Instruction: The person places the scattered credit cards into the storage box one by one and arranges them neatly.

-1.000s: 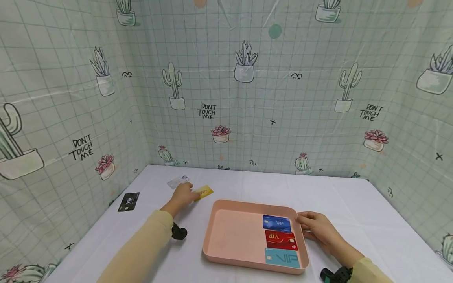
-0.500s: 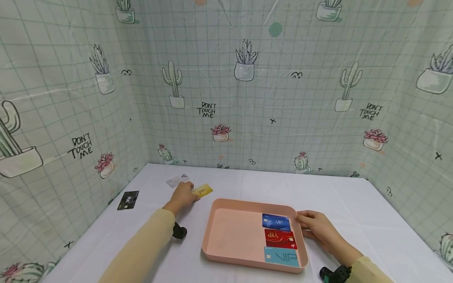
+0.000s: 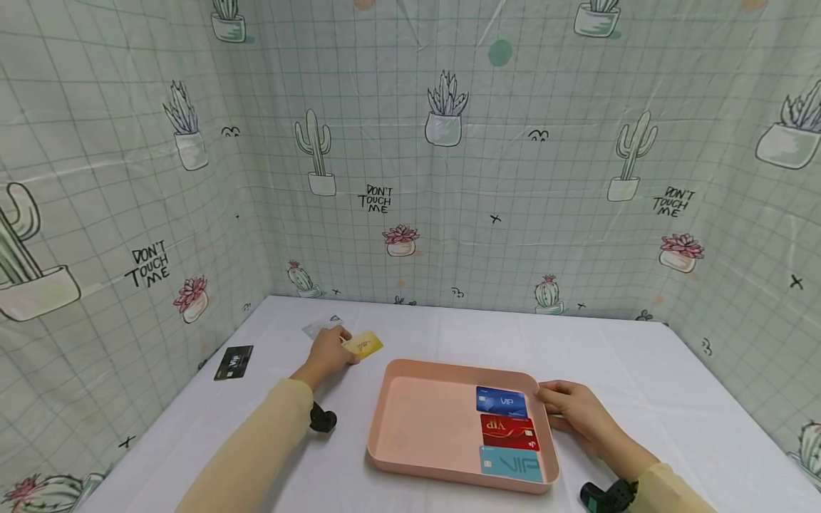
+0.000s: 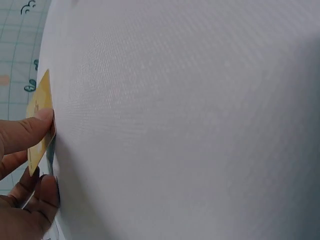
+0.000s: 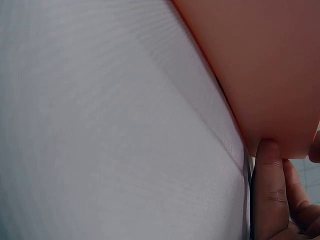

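A yellow card (image 3: 364, 345) is pinched by my left hand (image 3: 328, 355); in the left wrist view the thumb (image 4: 44, 116) lies on the face of the card (image 4: 42, 97), which stands tilted off the cloth. Just beyond that hand lies a pale translucent card (image 3: 321, 326), partly covered by the fingers. My right hand (image 3: 580, 412) grips the right wall of a pink tray (image 3: 417, 369) near its far corner. Inside the tray, along the right side, are a blue card (image 3: 502, 402), a red card (image 3: 509, 432) and a teal card (image 3: 511, 464).
A black card (image 3: 234, 363) lies by the left edge of the white-covered table (image 3: 487, 335). Cactus-printed cloth (image 3: 449, 185) walls in the back and both sides. Each wrist carries a black camera (image 3: 323, 419).
My left hand has pinched the yellow card and lifted it slightly, shifting it a little to the left. The right hand and the tray stay where they were.
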`<control>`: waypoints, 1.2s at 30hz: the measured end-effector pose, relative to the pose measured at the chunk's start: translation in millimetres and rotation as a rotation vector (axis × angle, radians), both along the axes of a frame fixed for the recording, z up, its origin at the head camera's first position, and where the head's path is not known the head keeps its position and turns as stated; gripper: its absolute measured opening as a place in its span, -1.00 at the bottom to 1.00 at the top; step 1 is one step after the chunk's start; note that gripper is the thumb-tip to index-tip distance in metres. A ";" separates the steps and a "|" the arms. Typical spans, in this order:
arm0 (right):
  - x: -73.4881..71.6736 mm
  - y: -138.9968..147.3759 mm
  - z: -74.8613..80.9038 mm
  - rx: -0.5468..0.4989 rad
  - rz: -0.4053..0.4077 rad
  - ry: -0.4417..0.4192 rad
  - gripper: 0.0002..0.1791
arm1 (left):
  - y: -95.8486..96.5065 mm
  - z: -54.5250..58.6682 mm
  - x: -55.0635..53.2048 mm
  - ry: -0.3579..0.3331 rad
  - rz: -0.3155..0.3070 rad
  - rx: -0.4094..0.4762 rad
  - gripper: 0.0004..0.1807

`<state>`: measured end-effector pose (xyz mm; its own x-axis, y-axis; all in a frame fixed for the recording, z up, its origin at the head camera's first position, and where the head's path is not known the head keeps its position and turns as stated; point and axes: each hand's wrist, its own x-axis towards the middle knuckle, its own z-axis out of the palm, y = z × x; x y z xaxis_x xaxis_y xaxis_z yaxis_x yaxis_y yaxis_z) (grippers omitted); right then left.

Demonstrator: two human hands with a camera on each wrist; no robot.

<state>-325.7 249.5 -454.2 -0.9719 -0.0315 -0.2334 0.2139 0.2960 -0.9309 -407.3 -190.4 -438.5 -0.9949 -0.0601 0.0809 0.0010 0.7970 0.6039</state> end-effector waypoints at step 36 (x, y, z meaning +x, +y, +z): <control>-0.7 -0.5 1.7 0.014 -0.004 -0.019 -0.37 | 23.2 13.2 7.2 0.001 0.025 0.378 -0.51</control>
